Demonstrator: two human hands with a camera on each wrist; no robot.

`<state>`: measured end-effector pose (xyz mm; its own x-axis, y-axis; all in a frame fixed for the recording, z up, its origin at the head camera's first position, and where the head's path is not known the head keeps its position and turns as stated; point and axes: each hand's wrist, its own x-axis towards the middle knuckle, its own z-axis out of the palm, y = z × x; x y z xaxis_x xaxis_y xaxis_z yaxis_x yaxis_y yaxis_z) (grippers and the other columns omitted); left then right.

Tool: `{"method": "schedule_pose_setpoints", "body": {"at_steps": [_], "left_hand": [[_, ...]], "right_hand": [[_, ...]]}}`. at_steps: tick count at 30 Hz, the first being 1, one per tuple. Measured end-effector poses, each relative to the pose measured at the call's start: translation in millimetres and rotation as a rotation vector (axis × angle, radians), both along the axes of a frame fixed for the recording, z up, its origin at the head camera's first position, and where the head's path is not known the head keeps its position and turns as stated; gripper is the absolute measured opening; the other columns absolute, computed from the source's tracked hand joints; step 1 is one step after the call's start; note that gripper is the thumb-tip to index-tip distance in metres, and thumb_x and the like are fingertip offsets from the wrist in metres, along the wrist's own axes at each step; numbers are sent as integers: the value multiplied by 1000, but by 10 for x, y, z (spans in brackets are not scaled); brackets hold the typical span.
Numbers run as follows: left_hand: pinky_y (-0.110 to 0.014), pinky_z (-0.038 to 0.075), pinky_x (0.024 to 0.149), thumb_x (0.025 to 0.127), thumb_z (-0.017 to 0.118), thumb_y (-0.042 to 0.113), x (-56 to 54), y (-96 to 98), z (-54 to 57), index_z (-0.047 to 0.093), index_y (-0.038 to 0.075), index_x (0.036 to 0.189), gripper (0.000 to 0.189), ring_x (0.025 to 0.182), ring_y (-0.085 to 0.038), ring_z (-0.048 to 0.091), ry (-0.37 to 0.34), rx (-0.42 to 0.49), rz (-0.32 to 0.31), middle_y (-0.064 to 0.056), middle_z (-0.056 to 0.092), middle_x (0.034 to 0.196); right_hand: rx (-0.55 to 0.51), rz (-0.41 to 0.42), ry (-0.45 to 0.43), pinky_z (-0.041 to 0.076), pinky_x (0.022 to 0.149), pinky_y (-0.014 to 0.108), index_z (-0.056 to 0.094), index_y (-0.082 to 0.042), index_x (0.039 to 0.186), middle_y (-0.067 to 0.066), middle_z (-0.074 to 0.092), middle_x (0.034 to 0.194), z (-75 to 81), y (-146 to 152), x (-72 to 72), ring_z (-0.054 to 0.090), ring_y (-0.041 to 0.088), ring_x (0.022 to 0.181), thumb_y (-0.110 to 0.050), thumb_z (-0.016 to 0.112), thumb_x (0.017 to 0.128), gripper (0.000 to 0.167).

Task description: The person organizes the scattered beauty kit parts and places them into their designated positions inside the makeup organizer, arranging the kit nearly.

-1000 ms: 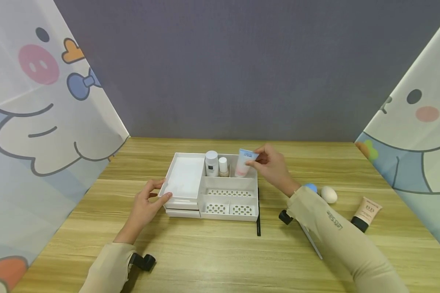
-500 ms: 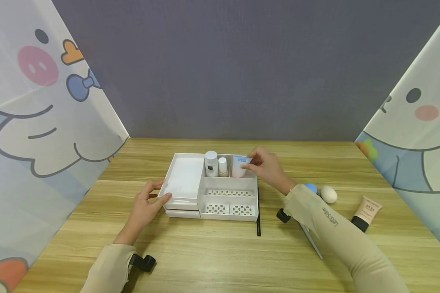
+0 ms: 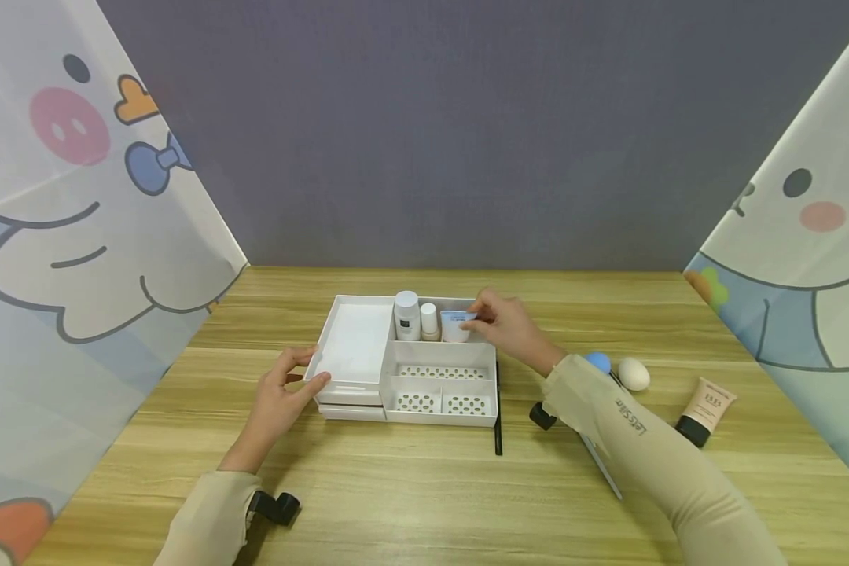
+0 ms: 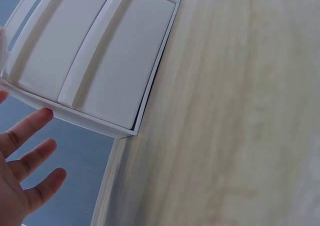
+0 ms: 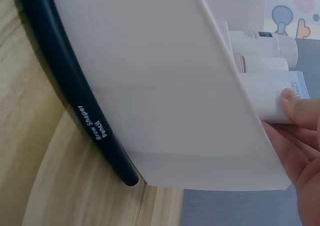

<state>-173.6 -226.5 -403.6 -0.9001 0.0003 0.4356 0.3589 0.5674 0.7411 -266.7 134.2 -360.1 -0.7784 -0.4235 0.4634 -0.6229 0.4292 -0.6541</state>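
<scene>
A white desktop organizer point(image 3: 354, 342) stands on the wooden table. My left hand point(image 3: 279, 397) holds its front left corner, thumb at the front edge and fingers along the left side; in the left wrist view the other fingers point(image 4: 42, 156) spread beside the drawer fronts. My right hand point(image 3: 512, 326) pinches a white squeeze tube point(image 5: 265, 93) with a pale blue crimped end. That tube stands in the back right compartment, its lower part hidden by the organizer's wall. To its left are a small white-capped bottle point(image 3: 430, 321) and a larger white bottle point(image 3: 406, 316).
A black brow pencil point(image 5: 75, 81) lies along the organizer's right side. Further right on the table are a blue ball-like item point(image 3: 598, 362), a white egg-shaped item point(image 3: 633, 374), a BB cream tube point(image 3: 707, 410) and a thin grey stick point(image 3: 601, 465) partly under the right sleeve.
My right hand has moved left and brought the tube upright and lower into the back compartment. The left hand stays at the organizer's corner.
</scene>
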Motion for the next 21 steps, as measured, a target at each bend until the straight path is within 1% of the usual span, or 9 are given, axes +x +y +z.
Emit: {"method": "schedule_pose_setpoints", "body": {"at_steps": [5,9,13,16,19,21], "left_hand": [[-42,48,85,87,75,5,4,0,4,61,2,118,34,104,-8,55,5,-13,4,-17,64,128],[-40,49,84,87,75,5,9,1,7,61,2,118,34,104,-7,55,5,-13,4,-17,65,128],[-42,49,84,87,75,4,5,4,3,62,2,117,33,103,-6,55,8,-6,4,-17,65,127],[-43,49,84,86,76,3,-3,1,-6,61,1,117,34,103,-5,54,12,-5,5,-17,65,127],[-43,49,84,86,75,3,-4,0,-6,61,1,117,34,103,-4,54,15,-6,4,-18,64,128],[-42,49,84,86,75,4,-1,2,-2,61,1,117,33,103,-5,54,14,0,1,-18,65,127]], "right_hand": [[15,17,-62,54,61,27,59,-4,90,11,72,88,39,0,1,71,21,77,-1,74,88,15],[37,-10,-103,57,65,29,62,-2,91,14,72,91,81,-2,-19,71,25,82,-1,73,89,11],[47,-45,-168,59,68,35,66,1,92,14,72,90,138,-5,-37,71,28,81,0,73,89,8],[38,-52,-224,59,70,36,67,2,93,14,72,91,173,-3,-39,71,28,82,1,71,90,5],[38,-50,-241,59,71,35,69,0,93,14,72,92,197,8,-40,71,28,83,3,70,90,4],[52,-50,-229,59,70,35,71,-1,94,13,73,92,211,19,-36,71,27,81,2,70,90,5]]}}
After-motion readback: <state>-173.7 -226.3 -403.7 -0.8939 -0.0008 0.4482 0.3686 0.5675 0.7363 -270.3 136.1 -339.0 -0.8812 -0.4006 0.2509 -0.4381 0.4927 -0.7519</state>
